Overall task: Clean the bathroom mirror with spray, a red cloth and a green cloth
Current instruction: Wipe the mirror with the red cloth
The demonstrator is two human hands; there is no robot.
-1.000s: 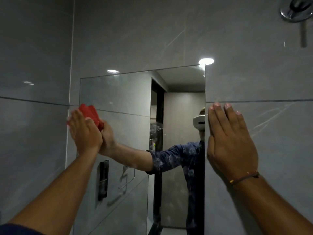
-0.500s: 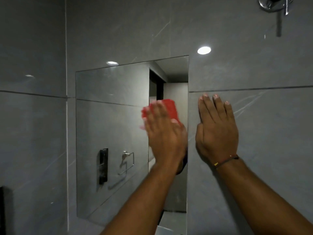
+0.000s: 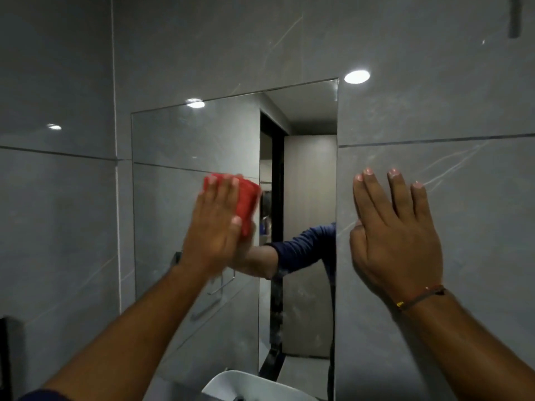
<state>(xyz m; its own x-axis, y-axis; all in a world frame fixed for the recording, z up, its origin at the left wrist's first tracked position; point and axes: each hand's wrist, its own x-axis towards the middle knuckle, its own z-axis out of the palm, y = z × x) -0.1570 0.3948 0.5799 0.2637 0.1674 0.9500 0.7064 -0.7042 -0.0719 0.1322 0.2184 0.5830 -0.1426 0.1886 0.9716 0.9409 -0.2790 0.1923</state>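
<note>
A rectangular mirror (image 3: 185,140) is set into the grey tiled wall. My left hand (image 3: 215,227) presses a folded red cloth (image 3: 246,202) flat against the glass at mid-height, near the middle of the mirror. The cloth sticks out above and to the right of my fingers. My right hand (image 3: 396,238) lies flat, fingers spread, on the wall tile just right of the mirror's edge and holds nothing. No spray bottle or green cloth is in view.
A white basin rim (image 3: 246,384) shows at the bottom below the mirror. The mirror reflects a doorway and a wall towel bar (image 3: 223,287). A dark fixture (image 3: 5,357) sits at the lower left edge. Grey tiles surround everything.
My left hand swept the red cloth from the mirror's left edge to its right side, then back left toward the middle. My right hand stayed on the wall.
</note>
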